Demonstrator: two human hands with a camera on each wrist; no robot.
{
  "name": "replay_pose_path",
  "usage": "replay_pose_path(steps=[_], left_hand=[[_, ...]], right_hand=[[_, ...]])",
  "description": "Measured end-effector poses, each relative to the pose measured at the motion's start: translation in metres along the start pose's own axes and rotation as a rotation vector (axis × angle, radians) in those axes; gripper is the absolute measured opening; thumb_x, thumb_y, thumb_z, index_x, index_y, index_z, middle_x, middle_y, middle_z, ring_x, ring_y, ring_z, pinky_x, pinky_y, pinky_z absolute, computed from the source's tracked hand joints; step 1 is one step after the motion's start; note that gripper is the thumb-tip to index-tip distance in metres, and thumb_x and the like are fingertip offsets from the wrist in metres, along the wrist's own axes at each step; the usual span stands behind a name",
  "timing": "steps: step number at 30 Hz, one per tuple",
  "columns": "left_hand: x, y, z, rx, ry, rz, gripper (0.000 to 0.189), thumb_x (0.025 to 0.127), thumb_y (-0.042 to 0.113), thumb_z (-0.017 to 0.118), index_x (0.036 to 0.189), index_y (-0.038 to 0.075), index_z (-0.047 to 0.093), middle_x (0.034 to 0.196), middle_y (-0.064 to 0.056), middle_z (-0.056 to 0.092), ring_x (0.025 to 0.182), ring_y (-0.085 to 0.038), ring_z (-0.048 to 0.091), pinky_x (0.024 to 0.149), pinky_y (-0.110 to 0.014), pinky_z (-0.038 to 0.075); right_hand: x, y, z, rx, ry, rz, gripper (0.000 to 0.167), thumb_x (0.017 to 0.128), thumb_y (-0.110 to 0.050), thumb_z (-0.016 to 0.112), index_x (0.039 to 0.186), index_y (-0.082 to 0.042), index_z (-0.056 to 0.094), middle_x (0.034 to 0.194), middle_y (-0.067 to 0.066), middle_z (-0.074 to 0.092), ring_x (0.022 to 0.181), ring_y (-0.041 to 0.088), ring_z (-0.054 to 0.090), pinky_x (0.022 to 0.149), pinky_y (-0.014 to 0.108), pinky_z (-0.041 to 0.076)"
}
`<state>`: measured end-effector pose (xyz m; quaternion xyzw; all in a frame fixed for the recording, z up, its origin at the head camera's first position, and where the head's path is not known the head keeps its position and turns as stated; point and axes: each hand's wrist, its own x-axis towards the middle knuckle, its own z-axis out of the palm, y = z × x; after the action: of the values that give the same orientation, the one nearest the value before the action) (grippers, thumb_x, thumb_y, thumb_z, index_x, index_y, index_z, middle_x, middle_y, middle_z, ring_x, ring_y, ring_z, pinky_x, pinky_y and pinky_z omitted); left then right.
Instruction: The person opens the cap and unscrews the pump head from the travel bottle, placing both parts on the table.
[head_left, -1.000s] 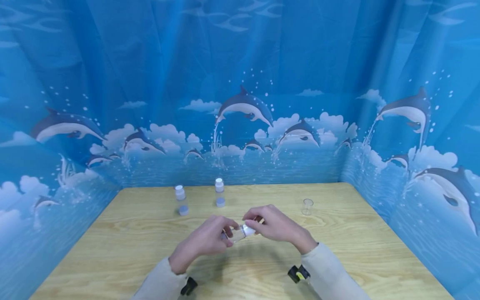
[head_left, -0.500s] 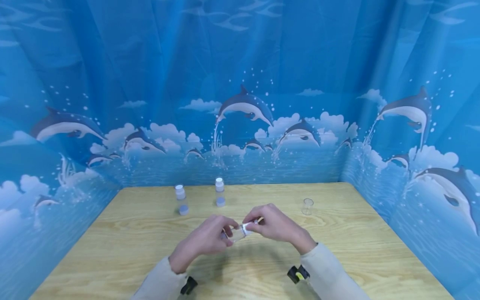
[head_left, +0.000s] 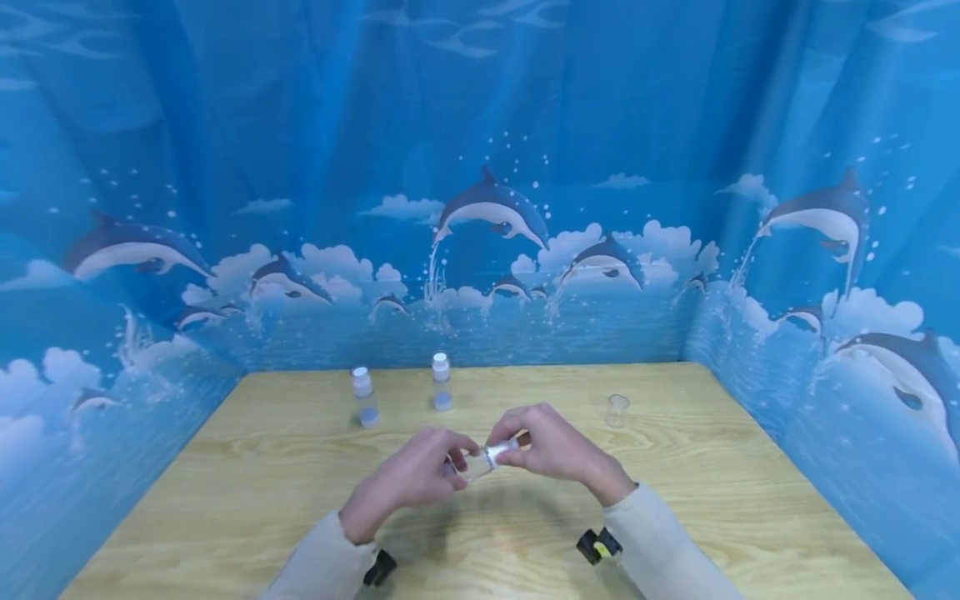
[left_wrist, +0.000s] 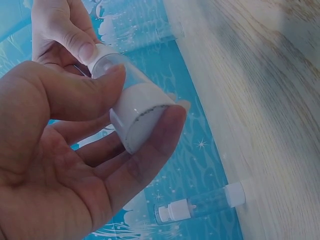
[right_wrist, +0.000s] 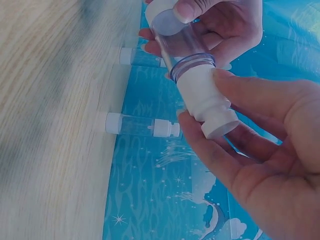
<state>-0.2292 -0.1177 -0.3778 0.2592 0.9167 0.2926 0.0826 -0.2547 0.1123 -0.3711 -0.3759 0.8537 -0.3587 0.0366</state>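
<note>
Nearest, a clear bottle (right_wrist: 181, 42) is held tilted above the wooden tabletop (head_left: 510, 533), between the two hands. The left hand (head_left: 418, 472) has its grip closed around the white base end; the right hand (head_left: 553, 446) pinches the white top (right_wrist: 197, 95) with thumb and fingers. Farther, a small transparent cap (head_left: 617, 411) stands at the right, and two similar bottles, one (head_left: 364, 400) and another (head_left: 442, 383), stand upright at the left. Behind hangs a blue dolphin curtain (head_left: 420, 158).

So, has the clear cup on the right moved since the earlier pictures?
No: against the table's far edge, the clear cup sits where it did.
</note>
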Motion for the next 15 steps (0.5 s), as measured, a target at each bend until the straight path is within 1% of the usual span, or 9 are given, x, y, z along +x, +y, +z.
replay_pose_path(steps=[5, 9, 11, 13, 15], left_hand=[[0.0035, 0.0009, -0.0007, -0.010, 0.000, -0.012, 0.044, 0.080, -0.004, 0.079, 0.123, 0.005, 0.072, 0.100, -0.014, 0.076, 0.079, -0.012, 0.070, 0.072, -0.028, 0.062], [0.0033, 0.0003, -0.0006, -0.010, -0.006, -0.016, 0.044, 0.080, -0.004, 0.079, 0.123, 0.003, 0.071, 0.099, -0.014, 0.076, 0.079, -0.012, 0.071, 0.071, -0.028, 0.062], [0.0023, 0.0000, 0.0001, -0.013, -0.005, -0.013, 0.044, 0.080, -0.004, 0.079, 0.123, 0.002, 0.071, 0.099, -0.015, 0.076, 0.078, -0.012, 0.071, 0.072, -0.027, 0.062], [0.0015, 0.0001, 0.0010, -0.014, -0.003, -0.011, 0.045, 0.080, -0.004, 0.078, 0.123, 0.002, 0.071, 0.099, -0.015, 0.076, 0.078, -0.012, 0.071, 0.072, -0.027, 0.062], [0.0011, 0.0003, 0.0017, -0.023, -0.004, -0.009, 0.045, 0.080, -0.005, 0.078, 0.123, 0.002, 0.071, 0.099, -0.016, 0.076, 0.078, -0.012, 0.071, 0.071, -0.027, 0.062]], right_hand=[[-0.0006, 0.0002, -0.0028, 0.007, -0.004, 0.000, 0.021, 0.093, -0.012, 0.075, 0.113, -0.006, 0.076, 0.110, 0.007, 0.078, 0.097, 0.015, 0.073, 0.087, 0.027, 0.062], [-0.0006, 0.0003, -0.0031, 0.005, -0.012, 0.017, 0.024, 0.100, -0.017, 0.067, 0.119, -0.004, 0.073, 0.115, 0.011, 0.077, 0.099, 0.019, 0.074, 0.086, 0.028, 0.062], [-0.0009, 0.0007, -0.0025, -0.010, -0.012, 0.037, 0.024, 0.103, -0.019, 0.063, 0.119, -0.004, 0.073, 0.114, 0.011, 0.077, 0.099, 0.019, 0.074, 0.085, 0.026, 0.061], [-0.0014, 0.0012, -0.0017, -0.010, -0.017, 0.056, 0.024, 0.105, -0.019, 0.059, 0.118, -0.004, 0.073, 0.111, 0.011, 0.077, 0.093, 0.019, 0.074, 0.079, 0.024, 0.061], [-0.0020, 0.0018, -0.0006, 0.014, -0.034, 0.089, 0.025, 0.106, -0.019, 0.057, 0.116, -0.004, 0.074, 0.105, 0.010, 0.078, 0.087, 0.022, 0.074, 0.073, 0.023, 0.061]])
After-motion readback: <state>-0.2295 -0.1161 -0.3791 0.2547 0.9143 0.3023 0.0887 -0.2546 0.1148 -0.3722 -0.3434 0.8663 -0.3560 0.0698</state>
